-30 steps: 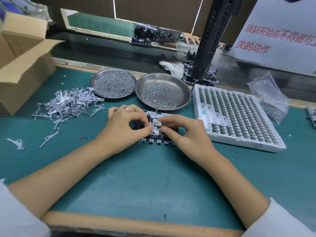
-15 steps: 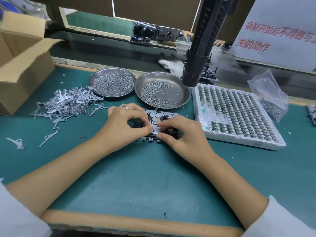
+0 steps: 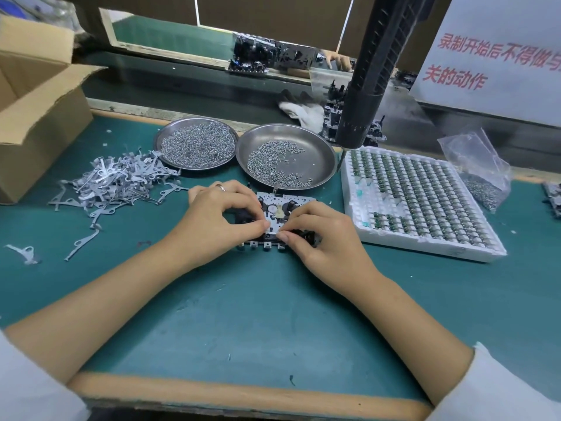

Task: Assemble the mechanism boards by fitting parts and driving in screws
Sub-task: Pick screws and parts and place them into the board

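A small metal mechanism board with black parts lies flat on the green mat, in the middle of the head view. My left hand curls round its left side, thumb and fingertips pinching at the board's middle. My right hand grips the right front edge, fingertips pressed on the board near the left thumb. A small part between the fingertips is hidden. The black powered screwdriver hangs above the foam tray's back left corner, untouched.
Two steel dishes of screws stand behind the board. A pile of grey metal levers lies to the left, beside an open cardboard box. A white foam tray of small parts and a plastic bag are on the right.
Both hands stay on the board with small finger shifts; my right fingertips have slid toward the front edge. The hanging screwdriver appears lower in view.
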